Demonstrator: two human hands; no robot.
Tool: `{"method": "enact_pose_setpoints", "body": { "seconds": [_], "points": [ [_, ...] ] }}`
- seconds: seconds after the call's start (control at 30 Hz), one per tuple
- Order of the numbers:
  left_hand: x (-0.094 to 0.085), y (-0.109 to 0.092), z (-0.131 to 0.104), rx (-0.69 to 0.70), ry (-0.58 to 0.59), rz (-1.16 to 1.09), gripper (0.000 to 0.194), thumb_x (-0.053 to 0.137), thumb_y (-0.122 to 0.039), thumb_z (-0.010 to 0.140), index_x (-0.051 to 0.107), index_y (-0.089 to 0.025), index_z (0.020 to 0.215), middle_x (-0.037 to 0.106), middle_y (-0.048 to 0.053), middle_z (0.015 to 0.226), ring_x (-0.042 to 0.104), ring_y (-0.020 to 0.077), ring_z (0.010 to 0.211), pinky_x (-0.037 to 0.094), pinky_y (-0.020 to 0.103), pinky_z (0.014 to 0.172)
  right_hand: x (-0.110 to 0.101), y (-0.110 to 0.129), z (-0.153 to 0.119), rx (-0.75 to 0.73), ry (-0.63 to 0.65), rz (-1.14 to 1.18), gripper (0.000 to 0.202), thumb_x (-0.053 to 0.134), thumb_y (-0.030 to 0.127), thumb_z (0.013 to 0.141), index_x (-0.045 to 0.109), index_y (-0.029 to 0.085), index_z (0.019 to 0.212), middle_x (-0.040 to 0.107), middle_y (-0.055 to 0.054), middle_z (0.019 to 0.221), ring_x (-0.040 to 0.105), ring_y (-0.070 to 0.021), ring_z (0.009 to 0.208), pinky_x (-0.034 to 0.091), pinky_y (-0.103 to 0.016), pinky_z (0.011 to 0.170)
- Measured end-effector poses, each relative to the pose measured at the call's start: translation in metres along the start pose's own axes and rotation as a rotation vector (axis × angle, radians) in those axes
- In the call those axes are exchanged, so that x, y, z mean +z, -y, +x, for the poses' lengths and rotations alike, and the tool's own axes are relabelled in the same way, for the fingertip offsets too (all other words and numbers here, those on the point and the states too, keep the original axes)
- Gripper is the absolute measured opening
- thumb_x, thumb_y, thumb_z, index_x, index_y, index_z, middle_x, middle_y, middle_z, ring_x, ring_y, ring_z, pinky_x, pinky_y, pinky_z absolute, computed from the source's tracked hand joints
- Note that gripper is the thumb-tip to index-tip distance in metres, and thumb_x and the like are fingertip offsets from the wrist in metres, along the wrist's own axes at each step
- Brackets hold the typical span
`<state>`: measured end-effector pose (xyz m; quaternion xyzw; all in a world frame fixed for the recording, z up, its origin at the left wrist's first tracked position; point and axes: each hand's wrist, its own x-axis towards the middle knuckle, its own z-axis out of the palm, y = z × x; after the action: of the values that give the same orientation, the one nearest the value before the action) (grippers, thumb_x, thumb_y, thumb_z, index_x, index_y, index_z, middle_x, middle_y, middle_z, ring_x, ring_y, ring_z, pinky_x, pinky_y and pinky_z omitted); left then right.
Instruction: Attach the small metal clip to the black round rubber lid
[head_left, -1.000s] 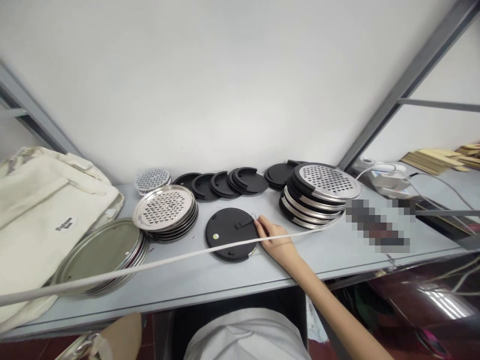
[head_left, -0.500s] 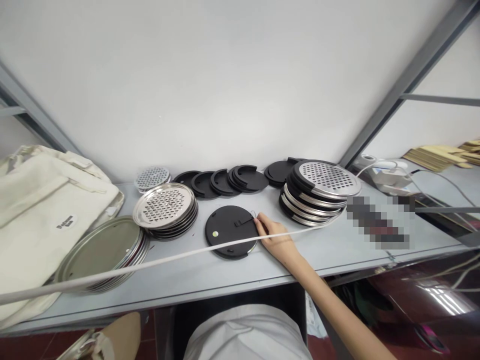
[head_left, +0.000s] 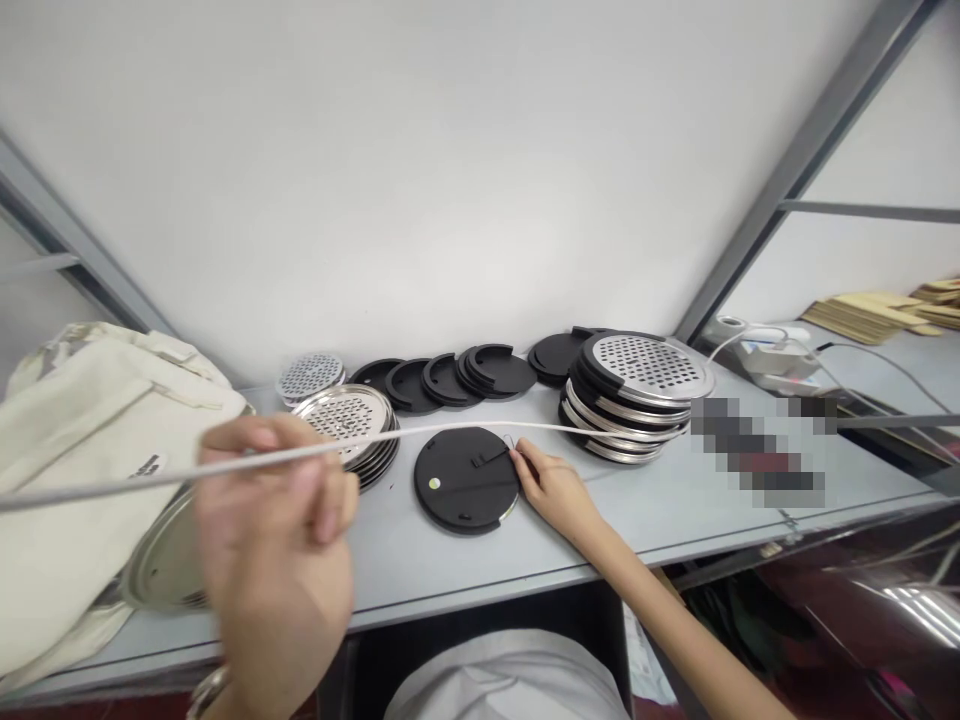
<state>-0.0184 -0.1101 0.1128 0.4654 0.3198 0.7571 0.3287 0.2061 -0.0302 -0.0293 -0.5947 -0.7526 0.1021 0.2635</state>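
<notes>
A round black plastic disc with a small round sticker lies on the table, clips and a slot showing on its face. My right hand is at its right edge, fingertips pinching a thin wire loop that reaches onto the disc. Raised close to the camera on the left is my left hand, blurred, its fingers partly curled. A white cable crosses in front of that hand; whether the fingers grip it is unclear. Behind the left hand stands a stack of perforated metal discs on black ones.
At the right is a tall stack of perforated silver discs in black holders. Several black holders overlap along the wall. Round metal plates and cream canvas bags lie left. A power strip sits at the right.
My left hand has come into view at the left. The white cable has risen and now bends above the black disc. My right hand keeps its pinch at the disc's edge.
</notes>
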Motion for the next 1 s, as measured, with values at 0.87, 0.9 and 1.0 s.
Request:
{"method": "enact_pose_setpoints", "body": {
  "seconds": [0.87, 0.9, 1.0],
  "points": [
    [0.017, 0.179, 0.039, -0.648, 0.731, 0.289, 0.021, 0.065, -0.030, 0.074, 0.063, -0.012, 0.086, 0.055, 0.000, 0.065, 0.047, 0.0079, 0.055, 0.032, 0.017, 0.046, -0.004, -0.005, 0.029, 0.003, 0.073, 0.209, 0.019, 0.035, 0.035, 0.091, 0.045, 0.022, 0.081, 0.042, 0.005, 0.054, 0.043, -0.0135, 0.048, 0.030, -0.023, 0.052],
    [0.016, 0.181, 0.039, -0.642, 0.734, 0.275, 0.022, 0.065, -0.031, 0.074, 0.062, -0.013, 0.087, 0.055, -0.001, 0.065, 0.047, 0.0075, 0.054, 0.032, 0.017, 0.046, -0.004, -0.005, 0.031, -0.008, 0.058, 0.222, 0.020, 0.035, 0.035, 0.091, 0.044, 0.022, 0.080, 0.042, 0.005, 0.054, 0.043, -0.0133, 0.049, 0.030, -0.023, 0.052],
    [0.012, 0.186, 0.039, -0.616, 0.743, 0.248, 0.025, 0.065, -0.033, 0.075, 0.062, -0.012, 0.088, 0.054, -0.001, 0.065, 0.047, 0.0066, 0.053, 0.032, 0.015, 0.044, -0.002, -0.007, 0.031, -0.010, 0.029, 0.234, 0.021, 0.034, 0.036, 0.091, 0.043, 0.022, 0.079, 0.041, 0.005, 0.054, 0.043, -0.0133, 0.049, 0.031, -0.023, 0.053]
  ]
}}
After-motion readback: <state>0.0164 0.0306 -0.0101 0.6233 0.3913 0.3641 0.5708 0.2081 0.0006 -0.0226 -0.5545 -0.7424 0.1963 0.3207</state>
